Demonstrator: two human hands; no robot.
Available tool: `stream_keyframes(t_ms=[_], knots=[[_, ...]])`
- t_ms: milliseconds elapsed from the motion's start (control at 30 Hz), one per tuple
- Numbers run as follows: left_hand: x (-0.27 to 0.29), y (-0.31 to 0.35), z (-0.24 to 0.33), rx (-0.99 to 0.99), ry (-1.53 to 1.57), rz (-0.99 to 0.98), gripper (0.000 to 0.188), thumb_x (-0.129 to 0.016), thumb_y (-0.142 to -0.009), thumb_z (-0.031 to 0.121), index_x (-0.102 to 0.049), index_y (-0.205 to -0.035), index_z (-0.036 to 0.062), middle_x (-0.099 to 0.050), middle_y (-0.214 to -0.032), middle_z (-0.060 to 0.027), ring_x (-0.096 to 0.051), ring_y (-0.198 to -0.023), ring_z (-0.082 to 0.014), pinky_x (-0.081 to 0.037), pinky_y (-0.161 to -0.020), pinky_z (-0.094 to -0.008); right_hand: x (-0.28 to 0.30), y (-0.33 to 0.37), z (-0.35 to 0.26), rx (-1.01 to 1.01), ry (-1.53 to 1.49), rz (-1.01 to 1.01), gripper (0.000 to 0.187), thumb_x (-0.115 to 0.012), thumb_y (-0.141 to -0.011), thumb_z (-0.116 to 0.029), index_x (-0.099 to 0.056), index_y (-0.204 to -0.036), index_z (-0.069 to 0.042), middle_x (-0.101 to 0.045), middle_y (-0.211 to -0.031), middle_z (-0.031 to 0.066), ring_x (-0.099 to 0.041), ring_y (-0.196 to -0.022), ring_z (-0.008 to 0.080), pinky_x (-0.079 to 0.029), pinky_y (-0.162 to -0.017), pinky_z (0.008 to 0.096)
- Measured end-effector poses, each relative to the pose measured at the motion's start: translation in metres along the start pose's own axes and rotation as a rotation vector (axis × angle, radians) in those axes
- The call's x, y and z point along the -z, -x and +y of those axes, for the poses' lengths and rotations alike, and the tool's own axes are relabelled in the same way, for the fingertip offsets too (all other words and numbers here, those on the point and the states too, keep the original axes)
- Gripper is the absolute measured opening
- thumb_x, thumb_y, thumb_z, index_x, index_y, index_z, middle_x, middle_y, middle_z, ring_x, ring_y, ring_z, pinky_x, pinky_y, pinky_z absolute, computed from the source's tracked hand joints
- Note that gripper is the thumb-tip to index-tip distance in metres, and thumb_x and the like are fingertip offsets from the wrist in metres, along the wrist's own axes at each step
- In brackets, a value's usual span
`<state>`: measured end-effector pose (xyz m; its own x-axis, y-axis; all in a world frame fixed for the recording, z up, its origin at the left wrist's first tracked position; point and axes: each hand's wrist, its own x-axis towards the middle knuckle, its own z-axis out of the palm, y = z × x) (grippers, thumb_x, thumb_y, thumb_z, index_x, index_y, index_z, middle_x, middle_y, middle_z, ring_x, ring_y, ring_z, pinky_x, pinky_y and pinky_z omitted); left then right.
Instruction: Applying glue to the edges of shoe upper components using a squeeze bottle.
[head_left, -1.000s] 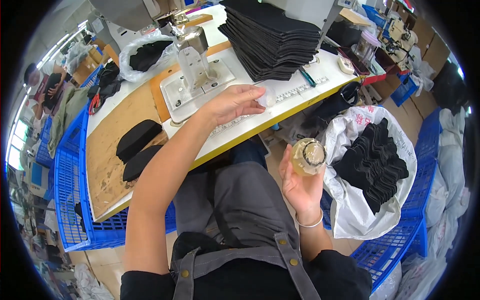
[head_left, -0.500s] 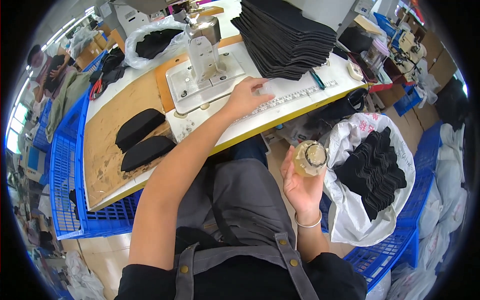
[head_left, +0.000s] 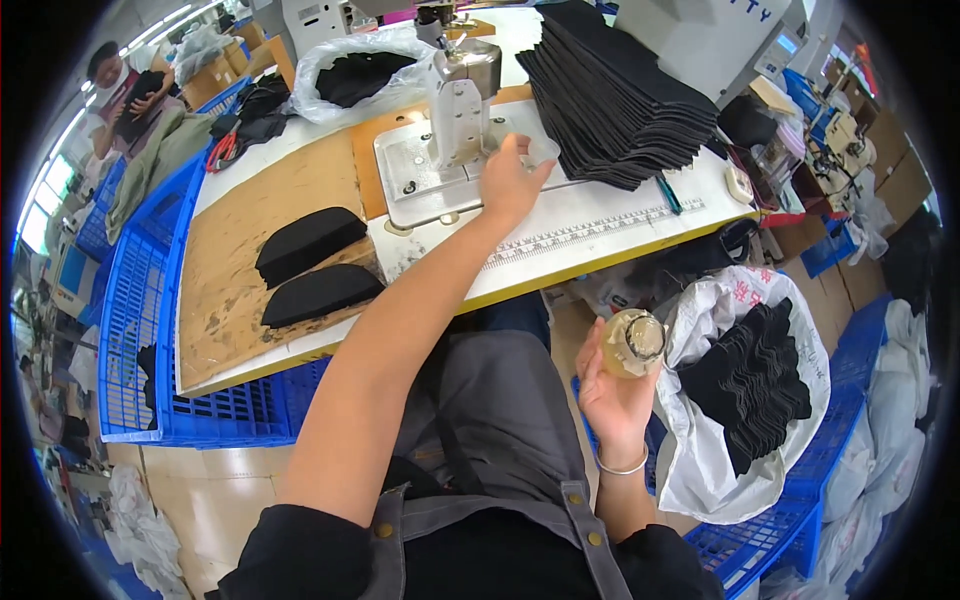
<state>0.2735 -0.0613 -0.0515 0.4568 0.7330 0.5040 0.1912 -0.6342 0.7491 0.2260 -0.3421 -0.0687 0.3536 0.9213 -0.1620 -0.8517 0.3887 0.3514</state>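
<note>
My left hand reaches over the white table beside the sewing machine's metal post. Its fingers are closed around a small, clear, round plastic piece; whether this is a lid or a shallow cup I cannot tell. Off the table's front edge, my right hand grips a glass jar crusted with yellowish residue, its mouth facing up toward me. Just beyond the left hand rises a tall stack of black fabric pieces. Two small curved black stacks lie on the brown board at the left.
A white sack filled with black pieces stands right of my right hand. Blue crates flank me. A printed ruler strip and a green pen lie along the table's front. Another person is at far left.
My left hand has moved away from the ruler strip toward the machine post, carrying the clear piece. My right hand still holds the jar. The whole view has shifted slightly.
</note>
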Motion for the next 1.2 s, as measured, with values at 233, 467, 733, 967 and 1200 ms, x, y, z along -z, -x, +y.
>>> stream_keyframes(t_ms=[233, 467, 733, 967, 1200], knots=[[-0.001, 0.003, 0.009, -0.187, -0.136, -0.14, 0.041, -0.073, -0.066, 0.026, -0.058, -0.097, 0.0031, -0.062, -0.089, -0.012, -0.058, -0.087, -0.0298, -0.045, -0.077, -0.04, -0.001, -0.002, -0.003, 0.034, 0.033, -0.034, 0.057, -0.062, -0.078, -0.049, -0.053, -0.117, -0.008, -0.052, -0.119, 0.0109, -0.049, -0.11, 0.0252, -0.047, -0.091, 0.0364], [-0.004, 0.046, 0.052, -0.539, 0.027, -0.345, 0.041, -0.071, -0.066, 0.024, -0.058, -0.098, 0.0014, -0.061, -0.091, -0.0162, -0.057, -0.088, -0.0318, -0.045, -0.078, -0.0383, -0.004, 0.0, -0.008, 0.068, 0.021, -0.008, 0.064, -0.055, -0.08, -0.055, -0.049, -0.119, -0.005, -0.053, -0.117, 0.0116, -0.052, -0.105, 0.0262, -0.049, -0.088, 0.0362], [-0.131, 0.031, 0.136, -0.385, 0.029, -0.525, 0.041, -0.071, -0.068, 0.021, -0.053, -0.099, 0.0003, -0.06, -0.094, -0.0171, -0.059, -0.084, -0.0307, -0.047, -0.072, -0.038, 0.008, 0.005, -0.036, 0.162, 0.029, 0.05, 0.056, -0.046, -0.085, -0.056, -0.052, -0.117, -0.01, -0.056, -0.114, 0.0089, -0.054, -0.104, 0.0242, -0.048, -0.089, 0.0356], [-0.203, 0.005, 0.137, -0.486, -0.216, -0.494, 0.036, -0.067, -0.074, 0.015, -0.046, -0.099, -0.0001, -0.058, -0.094, -0.0208, -0.058, -0.089, -0.0383, -0.047, -0.076, -0.0429, 0.024, 0.003, -0.063, 0.205, -0.033, 0.089, 0.064, -0.058, -0.077, -0.055, -0.051, -0.118, -0.007, -0.051, -0.12, 0.0107, -0.049, -0.109, 0.0247, -0.047, -0.09, 0.0362], [-0.221, -0.014, 0.126, -0.385, -0.411, -0.398, 0.036, -0.066, -0.076, 0.017, -0.045, -0.099, -0.002, -0.058, -0.093, -0.0212, -0.059, -0.089, -0.0368, -0.049, -0.075, -0.0423, 0.03, 0.004, -0.075, 0.206, -0.068, 0.116, 0.061, -0.057, -0.079, -0.055, -0.052, -0.117, -0.007, -0.051, -0.119, 0.0111, -0.05, -0.109, 0.0258, -0.047, -0.091, 0.0351]])
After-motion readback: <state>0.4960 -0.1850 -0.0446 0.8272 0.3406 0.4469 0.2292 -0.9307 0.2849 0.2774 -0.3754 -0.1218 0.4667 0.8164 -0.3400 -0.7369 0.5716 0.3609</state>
